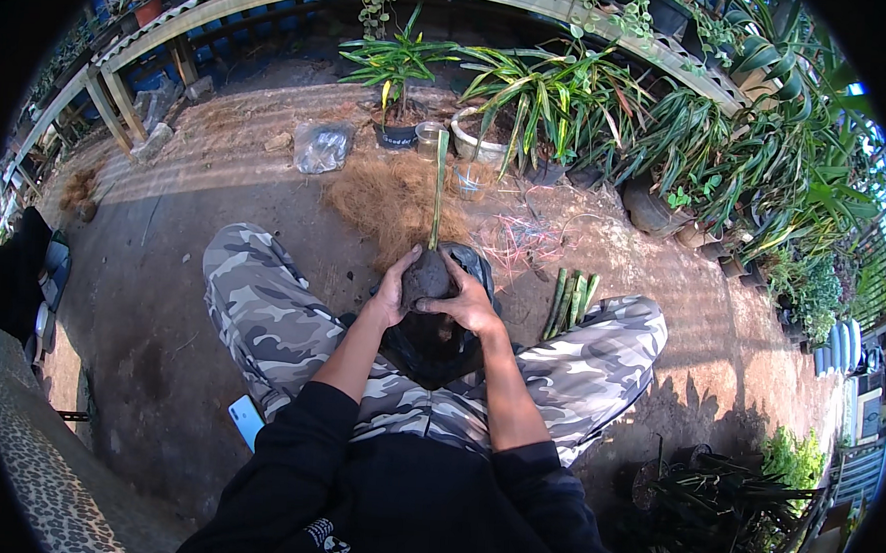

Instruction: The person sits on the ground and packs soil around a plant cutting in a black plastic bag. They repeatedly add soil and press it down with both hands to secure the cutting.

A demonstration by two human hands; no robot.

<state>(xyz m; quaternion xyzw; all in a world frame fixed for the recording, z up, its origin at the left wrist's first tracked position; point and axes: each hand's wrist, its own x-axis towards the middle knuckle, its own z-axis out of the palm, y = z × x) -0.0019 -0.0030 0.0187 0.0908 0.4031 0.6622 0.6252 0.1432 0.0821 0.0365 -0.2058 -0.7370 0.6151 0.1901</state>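
Between both palms I hold a dark ball of soil [425,279], from which a long upright green plant cutting [438,191] sticks up. My left hand [393,292] wraps the ball's left side. Round its right side curls my right hand [467,300], thumb across the near face. Just below the ball, a black plastic bag [429,361] lies open between my crossed legs, its contents in shadow. Several cut green stems [570,303] lie beside my right knee. Past the bag spreads a heap of brown coconut fibre [392,204].
Pink plastic strings [520,239] lie right of the fibre. A clear plastic bag [322,147], a black potted plant [398,137], a clear cup [431,139] and a white pot [478,143] stand beyond. A phone [246,421] lies by my left thigh. Leafy plants [690,159] crowd the right.
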